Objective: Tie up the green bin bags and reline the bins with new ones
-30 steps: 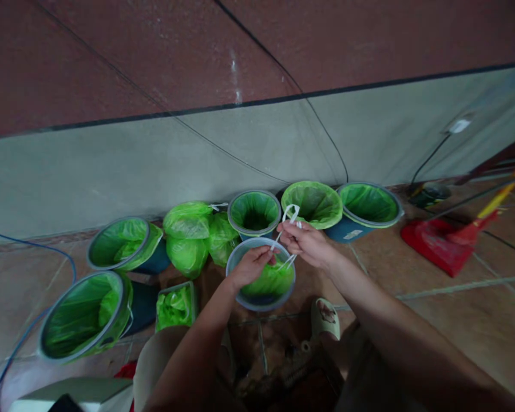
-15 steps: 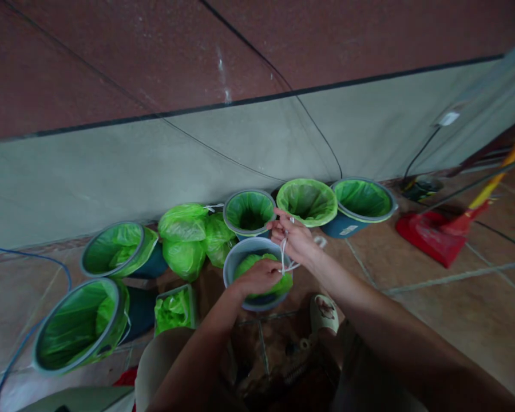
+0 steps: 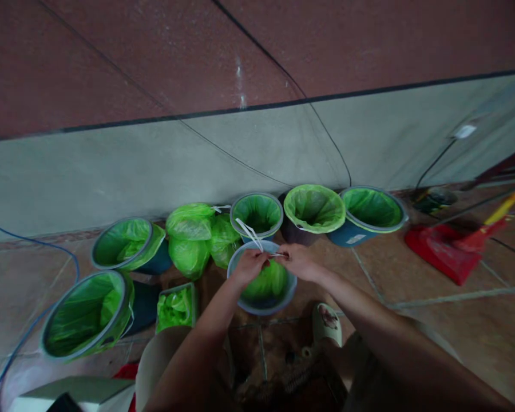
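My left hand (image 3: 252, 265) and my right hand (image 3: 298, 261) are close together over a grey bin (image 3: 261, 309). Both are closed on a white drawstring (image 3: 251, 232), whose loop sticks up beyond my left hand. A short stretch of the string runs taut between my fingers. Below them, a bright green plastic bag (image 3: 268, 283) lies gathered inside the bin. Just behind stands a lined bin (image 3: 256, 230) with a grey rim. My fingertips are partly hidden, so the knot, if any, cannot be made out.
Tied green bags (image 3: 189, 240) sit left of centre. Lined bins (image 3: 314, 212) stand along the wall, with more at left (image 3: 83, 315). A small basket (image 3: 193, 303) holds green bags. A red dustpan (image 3: 438, 252) lies at right. A blue cable (image 3: 75, 260) crosses the floor.
My right hand has come down and left beside my left hand, its raised fingers now closed. The drawstring loop has shifted to the far side of my left hand.
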`<state>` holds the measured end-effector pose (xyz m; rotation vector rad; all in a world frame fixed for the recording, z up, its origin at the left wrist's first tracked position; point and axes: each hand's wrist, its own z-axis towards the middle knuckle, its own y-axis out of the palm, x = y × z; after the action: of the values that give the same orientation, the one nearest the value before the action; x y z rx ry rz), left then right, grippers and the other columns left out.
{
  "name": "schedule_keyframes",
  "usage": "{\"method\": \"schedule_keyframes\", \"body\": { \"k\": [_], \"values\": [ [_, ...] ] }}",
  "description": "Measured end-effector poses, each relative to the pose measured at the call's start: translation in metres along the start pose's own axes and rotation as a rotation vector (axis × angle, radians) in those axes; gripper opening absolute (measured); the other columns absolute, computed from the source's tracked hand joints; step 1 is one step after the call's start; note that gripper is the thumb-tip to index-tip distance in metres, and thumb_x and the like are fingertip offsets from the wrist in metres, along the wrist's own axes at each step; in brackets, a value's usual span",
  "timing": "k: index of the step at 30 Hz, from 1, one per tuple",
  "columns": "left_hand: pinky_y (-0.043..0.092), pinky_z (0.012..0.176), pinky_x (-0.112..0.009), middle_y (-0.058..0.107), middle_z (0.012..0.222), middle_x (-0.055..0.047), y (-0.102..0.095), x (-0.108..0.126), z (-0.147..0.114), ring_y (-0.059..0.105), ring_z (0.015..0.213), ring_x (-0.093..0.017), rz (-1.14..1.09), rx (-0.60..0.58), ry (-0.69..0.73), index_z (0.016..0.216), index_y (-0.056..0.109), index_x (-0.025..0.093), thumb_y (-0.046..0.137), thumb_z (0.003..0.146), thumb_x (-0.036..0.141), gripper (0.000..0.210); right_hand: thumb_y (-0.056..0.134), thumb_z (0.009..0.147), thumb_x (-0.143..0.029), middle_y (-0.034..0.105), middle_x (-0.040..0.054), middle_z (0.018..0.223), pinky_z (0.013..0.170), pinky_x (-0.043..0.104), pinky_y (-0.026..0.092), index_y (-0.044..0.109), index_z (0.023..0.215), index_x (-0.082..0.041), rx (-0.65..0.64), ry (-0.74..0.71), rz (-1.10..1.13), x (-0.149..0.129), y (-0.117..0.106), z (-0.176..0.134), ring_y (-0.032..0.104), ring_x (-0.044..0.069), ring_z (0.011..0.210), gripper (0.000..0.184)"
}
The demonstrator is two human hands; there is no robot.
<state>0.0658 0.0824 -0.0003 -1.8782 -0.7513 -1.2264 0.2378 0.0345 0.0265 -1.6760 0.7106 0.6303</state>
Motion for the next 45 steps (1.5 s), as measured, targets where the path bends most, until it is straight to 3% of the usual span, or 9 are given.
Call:
{"method": "schedule_keyframes", "body": {
  "k": [7,10,13,17,23,29,35,41,45],
  "values": [
    [0.049,0.071,-0.029,0.072,0.073,-0.001,-0.016,0.004,0.000,0.064,0.070,-0.017,0.163,-0.013,0.152,0.079,0.073,0.017,0.059,0.074,0.016,0.015,0.053,0.089,-0.037,0.060,-0.0011,0.058,0.052,0.024,0.031,0.065,0.065,-0.018,-0.281,-0.102,0.027,-0.001,-0.004,-0.004,0.047,0.010,0.051,0.033],
    [0.048,0.094,-0.037,0.075,0.085,-0.002,-0.019,0.015,-0.007,0.068,0.083,-0.019,0.397,-0.030,0.323,0.084,0.073,0.020,0.057,0.078,0.014,0.018,0.049,0.091,-0.044,0.060,0.0005,0.060,0.055,0.025,0.033,0.065,0.066,-0.017,-0.083,-0.086,0.033,0.000,-0.007,0.000,0.049,0.012,0.055,0.040],
    [0.031,0.114,-0.047,0.076,0.093,-0.001,-0.019,0.025,-0.016,0.068,0.090,-0.019,0.567,-0.015,0.495,0.093,0.070,0.023,0.056,0.082,0.013,0.021,0.050,0.089,-0.039,0.071,0.0044,0.084,0.071,0.027,0.044,0.071,0.087,-0.018,0.065,-0.131,0.253,0.001,-0.006,0.006,0.061,0.017,0.077,0.030],
    [0.022,0.118,-0.049,0.075,0.091,0.000,-0.019,0.028,-0.021,0.069,0.089,-0.018,0.673,0.005,0.681,0.097,0.068,0.023,0.057,0.084,0.014,0.019,0.056,0.085,-0.036,0.072,0.0052,0.092,0.084,0.032,0.047,0.071,0.094,-0.016,-0.088,-0.206,0.521,0.000,0.002,0.009,0.062,0.019,0.088,0.027],
    [0.025,0.117,-0.047,0.076,0.099,-0.001,-0.017,0.016,-0.020,0.069,0.090,-0.016,0.764,0.256,0.847,0.104,0.069,0.025,0.053,0.092,0.017,0.021,0.062,0.075,-0.030,0.066,0.0003,0.078,0.076,0.029,0.045,0.071,0.092,-0.015,-0.176,-0.169,0.666,-0.003,0.002,0.006,0.057,0.015,0.076,0.024],
    [0.024,0.116,-0.047,0.074,0.094,-0.001,-0.011,0.016,-0.022,0.067,0.091,-0.016,0.807,0.450,0.851,0.093,0.073,0.027,0.060,0.092,0.024,0.014,0.062,0.073,-0.034,0.065,0.0002,0.075,0.074,0.030,0.043,0.071,0.082,-0.015,-0.147,-0.075,0.616,-0.004,-0.001,0.005,0.055,0.014,0.071,0.022],
    [0.033,0.110,-0.044,0.073,0.084,0.001,-0.005,0.015,-0.019,0.066,0.081,-0.014,0.724,0.457,0.829,0.088,0.072,0.025,0.059,0.092,0.022,0.014,0.055,0.077,-0.025,0.063,0.0061,0.100,0.089,0.033,0.043,0.064,0.074,-0.019,0.252,-0.241,0.393,-0.003,0.000,0.010,0.058,0.019,0.098,0.011],
    [0.032,0.111,-0.043,0.076,0.088,0.001,-0.005,0.012,-0.022,0.067,0.088,-0.015,0.692,0.384,0.705,0.092,0.071,0.026,0.054,0.095,0.022,0.017,0.046,0.085,-0.020,0.061,0.0050,0.095,0.089,0.031,0.043,0.058,0.075,-0.020,0.149,-0.276,0.175,-0.001,-0.007,0.009,0.057,0.018,0.097,0.015],
    [0.030,0.112,-0.047,0.077,0.093,0.000,-0.008,0.010,-0.022,0.067,0.092,-0.018,0.679,0.326,0.625,0.094,0.071,0.026,0.053,0.095,0.023,0.018,0.046,0.087,-0.020,0.061,0.0060,0.092,0.078,0.028,0.042,0.059,0.076,-0.019,0.195,-0.106,-0.116,-0.001,-0.017,0.003,0.057,0.016,0.081,0.017]
  ]
}}
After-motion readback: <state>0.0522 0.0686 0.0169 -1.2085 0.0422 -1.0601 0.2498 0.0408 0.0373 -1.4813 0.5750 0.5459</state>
